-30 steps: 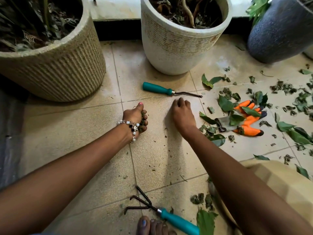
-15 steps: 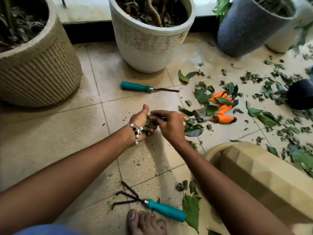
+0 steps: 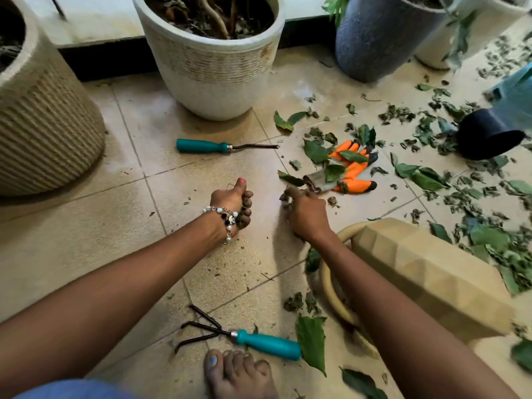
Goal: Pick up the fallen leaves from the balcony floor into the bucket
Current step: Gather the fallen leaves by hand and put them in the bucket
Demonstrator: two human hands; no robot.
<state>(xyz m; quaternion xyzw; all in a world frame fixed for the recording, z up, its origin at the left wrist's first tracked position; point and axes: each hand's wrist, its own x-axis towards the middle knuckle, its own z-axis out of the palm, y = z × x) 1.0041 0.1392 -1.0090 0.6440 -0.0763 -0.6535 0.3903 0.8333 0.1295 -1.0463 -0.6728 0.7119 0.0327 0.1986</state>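
Both hands (L (image 3: 231, 201), R (image 3: 305, 210)) fisted round leaf bits (image 3: 245, 203), low over floor

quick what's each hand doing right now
Left hand: closed, gripping a clump of dry leaf bits.
Right hand: fingers curled, pinching leaf scraps off the floor.

left hand (image 3: 232, 200) grips leaf bits | right hand (image 3: 306, 213) pinches leaves | bucket (image 3: 426, 272) tipped
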